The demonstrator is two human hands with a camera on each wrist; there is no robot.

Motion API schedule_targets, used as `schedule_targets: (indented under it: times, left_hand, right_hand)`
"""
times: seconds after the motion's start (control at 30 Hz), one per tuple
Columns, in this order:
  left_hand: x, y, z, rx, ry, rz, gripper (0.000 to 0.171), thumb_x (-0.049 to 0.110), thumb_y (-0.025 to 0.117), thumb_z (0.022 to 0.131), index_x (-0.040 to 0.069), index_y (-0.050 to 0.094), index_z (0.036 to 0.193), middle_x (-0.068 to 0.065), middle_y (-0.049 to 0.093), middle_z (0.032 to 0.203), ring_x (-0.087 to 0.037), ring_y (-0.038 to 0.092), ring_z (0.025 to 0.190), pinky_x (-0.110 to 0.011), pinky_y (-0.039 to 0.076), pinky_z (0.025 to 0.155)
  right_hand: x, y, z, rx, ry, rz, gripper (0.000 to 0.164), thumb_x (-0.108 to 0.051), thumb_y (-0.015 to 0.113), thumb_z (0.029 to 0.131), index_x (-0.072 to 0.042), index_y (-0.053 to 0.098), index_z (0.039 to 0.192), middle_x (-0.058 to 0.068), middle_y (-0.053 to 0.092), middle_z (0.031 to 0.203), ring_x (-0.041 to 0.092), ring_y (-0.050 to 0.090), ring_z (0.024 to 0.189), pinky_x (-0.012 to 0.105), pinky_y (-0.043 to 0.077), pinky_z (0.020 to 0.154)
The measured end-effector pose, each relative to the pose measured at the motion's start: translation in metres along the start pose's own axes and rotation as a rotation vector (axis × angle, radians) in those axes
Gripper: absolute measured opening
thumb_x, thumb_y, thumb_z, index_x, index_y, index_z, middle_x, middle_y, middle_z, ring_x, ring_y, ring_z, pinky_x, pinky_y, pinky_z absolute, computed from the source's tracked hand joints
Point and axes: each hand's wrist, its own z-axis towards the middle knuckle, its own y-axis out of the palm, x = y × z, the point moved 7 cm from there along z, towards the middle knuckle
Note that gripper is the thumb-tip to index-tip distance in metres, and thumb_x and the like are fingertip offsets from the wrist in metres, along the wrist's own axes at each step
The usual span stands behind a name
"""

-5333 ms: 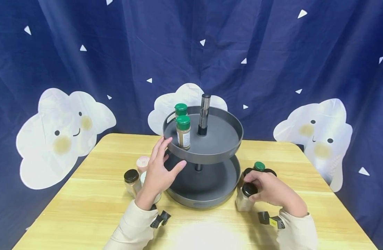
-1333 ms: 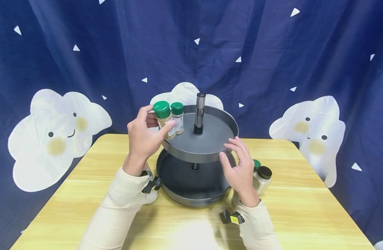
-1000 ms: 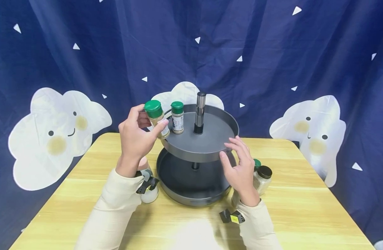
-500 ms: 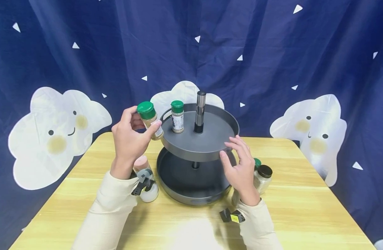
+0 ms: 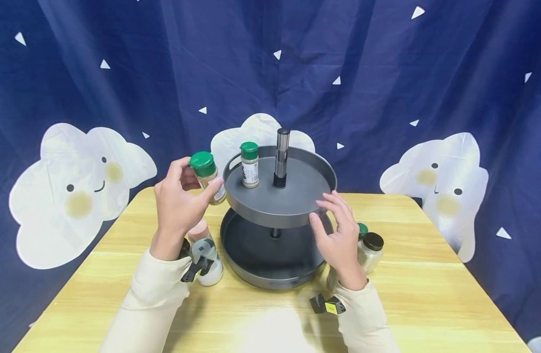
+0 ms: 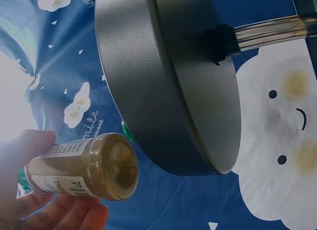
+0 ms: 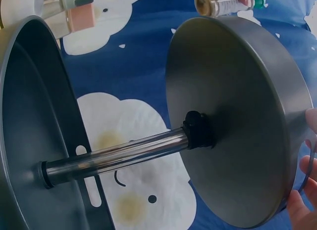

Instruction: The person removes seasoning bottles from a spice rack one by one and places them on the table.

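My left hand (image 5: 177, 206) holds a spice bottle (image 5: 203, 163) with a green cap, thumb on one side and fingers on the other. The bottle tilts in the air just left of the upper tier; its round base (image 6: 121, 166) faces the left wrist camera. A dark grey two-tier turntable (image 5: 274, 219) stands mid-table around a metal post (image 5: 281, 157). On its upper tier stands another green-capped spice bottle (image 5: 250, 171), upright. My right hand (image 5: 338, 240) grips the upper tier's right rim, thumb outside and fingertips over the edge, at a handle slot (image 7: 303, 156).
Left of the turntable stand a pink-lidded jar (image 5: 198, 229) and a white-lidded jar (image 5: 212, 275), partly behind the left wrist camera. Beside my right wrist are a black-capped jar (image 5: 372, 249) and a green-capped bottle (image 5: 363, 229). A blue curtain (image 5: 363, 59) hangs behind the table (image 5: 261, 314).
Earlier, both spice bottles stood on the upper tier and my right hand was at a black-capped jar. Since then my left hand has carried one bottle off leftward and slightly down; my right hand stays at the rim.
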Motion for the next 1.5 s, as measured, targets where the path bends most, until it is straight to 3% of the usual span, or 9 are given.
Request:
schedule_targets:
  times: [0.3, 0.43, 0.53, 1.07, 1.5]
  left_hand:
    - [-0.004, -0.001, -0.007, -0.061, 0.011, 0.017, 0.049, 0.016, 0.082, 0.069, 0.000, 0.057, 0.109, -0.016, 0.071, 0.080, -0.024, 0.068, 0.067, -0.004, 0.047, 0.062]
    - [-0.007, 0.000, -0.011, -0.096, -0.008, 0.021, 0.049, 0.012, 0.081, 0.069, -0.002, 0.055, 0.108, -0.017, 0.071, 0.081, -0.027, 0.068, 0.069, -0.030, 0.060, 0.062]
    - [-0.009, 0.000, -0.013, -0.119, -0.035, 0.014, 0.049, 0.010, 0.080, 0.069, -0.003, 0.054, 0.108, -0.020, 0.070, 0.082, -0.030, 0.068, 0.071, -0.049, 0.060, 0.062]
    - [-0.025, -0.009, -0.028, -0.240, -0.165, 0.120, 0.049, 0.014, 0.076, 0.074, -0.002, 0.050, 0.111, -0.024, 0.068, 0.089, -0.036, 0.068, 0.079, -0.053, 0.059, 0.069]
    - [-0.039, -0.012, -0.038, -0.331, -0.141, 0.157, 0.045, 0.014, 0.076, 0.072, 0.001, 0.051, 0.107, -0.020, 0.069, 0.086, -0.035, 0.069, 0.076, -0.054, 0.059, 0.066]
  right_hand:
    - [0.000, 0.000, -0.001, -0.001, -0.007, -0.009, 0.027, 0.000, 0.072, 0.072, 0.001, 0.068, 0.099, 0.024, 0.065, 0.111, 0.044, 0.051, 0.117, 0.058, 0.041, 0.101]
    - [0.000, 0.000, -0.001, -0.006, 0.006, -0.011, 0.027, -0.001, 0.072, 0.072, 0.001, 0.068, 0.099, 0.024, 0.065, 0.111, 0.043, 0.051, 0.118, 0.057, 0.041, 0.102]
    - [0.000, -0.001, -0.002, -0.009, 0.008, -0.015, 0.027, -0.001, 0.072, 0.073, 0.001, 0.068, 0.099, 0.024, 0.065, 0.111, 0.042, 0.051, 0.118, 0.057, 0.041, 0.102]
    - [0.000, 0.000, -0.002, -0.012, 0.001, -0.004, 0.028, -0.001, 0.072, 0.072, 0.000, 0.068, 0.100, 0.024, 0.065, 0.112, 0.043, 0.051, 0.118, 0.056, 0.041, 0.102]
    - [0.000, 0.000, 0.000, -0.013, 0.004, 0.002, 0.028, 0.000, 0.072, 0.073, 0.001, 0.067, 0.100, 0.024, 0.065, 0.111, 0.042, 0.051, 0.119, 0.056, 0.040, 0.103]
